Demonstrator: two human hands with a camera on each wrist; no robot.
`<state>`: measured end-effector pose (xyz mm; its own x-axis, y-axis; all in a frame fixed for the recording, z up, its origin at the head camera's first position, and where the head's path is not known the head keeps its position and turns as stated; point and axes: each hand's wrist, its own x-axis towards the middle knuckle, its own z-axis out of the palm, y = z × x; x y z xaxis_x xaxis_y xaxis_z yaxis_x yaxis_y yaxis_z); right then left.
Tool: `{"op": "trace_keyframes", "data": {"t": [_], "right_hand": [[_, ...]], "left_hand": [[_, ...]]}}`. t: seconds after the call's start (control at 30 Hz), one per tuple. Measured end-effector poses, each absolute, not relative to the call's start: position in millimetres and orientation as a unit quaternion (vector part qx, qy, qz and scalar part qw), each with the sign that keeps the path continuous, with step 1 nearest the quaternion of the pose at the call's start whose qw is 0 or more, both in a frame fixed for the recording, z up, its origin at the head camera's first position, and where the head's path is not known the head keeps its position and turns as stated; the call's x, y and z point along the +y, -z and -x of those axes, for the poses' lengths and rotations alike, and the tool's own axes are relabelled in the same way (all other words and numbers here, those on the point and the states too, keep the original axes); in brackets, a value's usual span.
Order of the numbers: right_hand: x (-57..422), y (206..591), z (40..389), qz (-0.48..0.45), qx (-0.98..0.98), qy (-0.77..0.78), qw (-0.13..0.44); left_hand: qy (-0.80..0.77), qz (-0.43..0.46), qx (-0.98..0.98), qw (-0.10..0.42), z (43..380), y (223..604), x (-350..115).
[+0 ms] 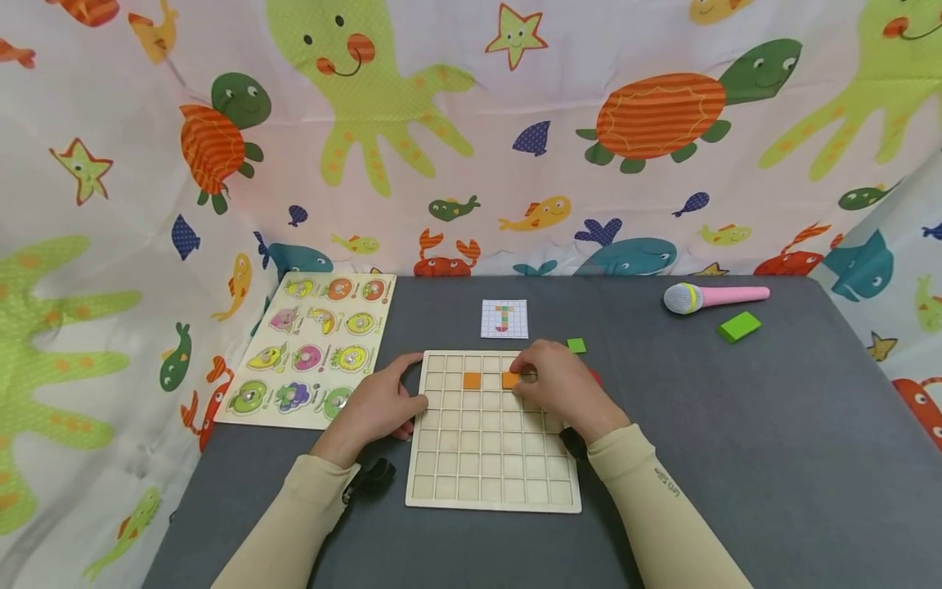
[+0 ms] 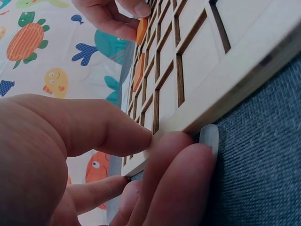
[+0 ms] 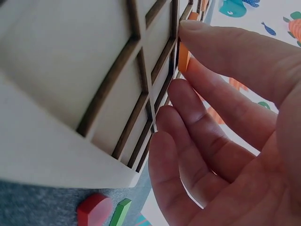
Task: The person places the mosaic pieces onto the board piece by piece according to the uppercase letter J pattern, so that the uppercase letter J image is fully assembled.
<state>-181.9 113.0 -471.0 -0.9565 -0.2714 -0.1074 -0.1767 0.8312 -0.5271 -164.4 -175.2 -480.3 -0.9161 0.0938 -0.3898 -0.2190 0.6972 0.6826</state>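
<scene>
A wooden grid board (image 1: 493,466) lies on the table. My left hand (image 1: 379,405) grips its left edge, thumb on the rim and fingers against the side, as the left wrist view shows. One orange square tile (image 1: 472,381) sits in a cell near the far side. Further right along the same row, my right hand (image 1: 562,384) pinches a second orange tile (image 3: 184,56) between thumb and index finger. That tile stands slightly tilted at its cell in the left wrist view. The right hand's other fingers hover over the board's far part.
Beyond the board lies a card (image 1: 504,319) with a coloured J pattern. A green tile (image 1: 576,345) and a red piece (image 3: 94,209) lie past the right hand. At left is a fruit puzzle board (image 1: 386,298); at far right, a toy microphone (image 1: 728,296) and green block (image 1: 739,327).
</scene>
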Motion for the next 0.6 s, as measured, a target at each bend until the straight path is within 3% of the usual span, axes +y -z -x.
{"op": "trace_keyframes", "data": {"t": [0.6], "right_hand": [[113.5,471.4,182.3,0.126,0.952,0.264,0.085]], "left_hand": [[-0.376,0.026,0.904,0.203,164.0,478.6,-174.8]]}}
